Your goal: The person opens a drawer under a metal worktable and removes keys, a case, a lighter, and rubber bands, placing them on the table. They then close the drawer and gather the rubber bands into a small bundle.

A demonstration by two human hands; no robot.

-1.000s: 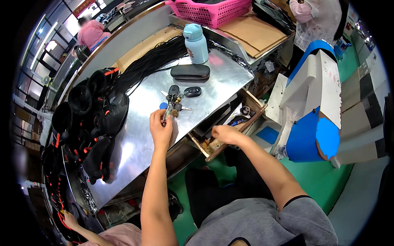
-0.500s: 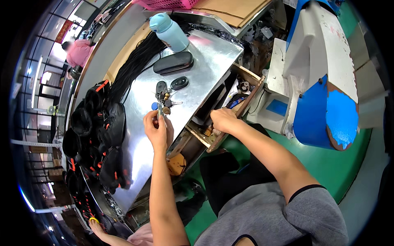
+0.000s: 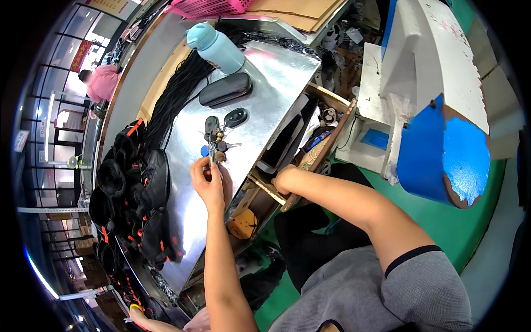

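Note:
My left hand pinches a slim silver metal piece at the near end of a bunch of keys on the metal tabletop. The bunch has a blue tag, a dark key fob and a few beads. Just beyond lies an oval black fob, then a black zip case. My right hand reaches into the near corner of the open wooden drawer. Its fingers are hidden below the drawer's contents and frame. Tape rolls, papers and dark flat items fill that drawer.
A light blue bottle stands at the back beside black cords. Black shoes with orange trim crowd the table's left side. A blue and white machine stands at the right. Another person's hand shows at lower left.
My right hand has moved nearer to me along the drawer and sunk deeper, hiding its fingers. My left hand keeps its pinch at the keys. The whole view has shifted slightly.

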